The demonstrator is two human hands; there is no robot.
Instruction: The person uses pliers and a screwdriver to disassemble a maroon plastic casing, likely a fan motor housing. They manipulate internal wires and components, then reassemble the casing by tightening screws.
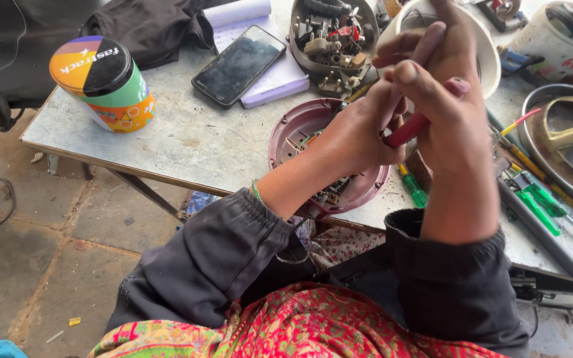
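My right hand (449,99) is closed round the red handles of a pair of pliers (414,126), raised above the table. My left hand (359,132) is pressed against it, fingers pinched at the tool's working end, which is hidden behind the hands. Under both hands lies an opened maroon appliance shell (300,126) with wires and metal parts inside, at the table's near edge.
On the grey table (187,146): a colourful round tin with a black lid (104,83), a black phone (239,65) on a notepad, a tray of small parts (333,36), a white bowl (489,59), green-handled screwdrivers (538,205), a metal pan (568,142). Paved floor lies left.
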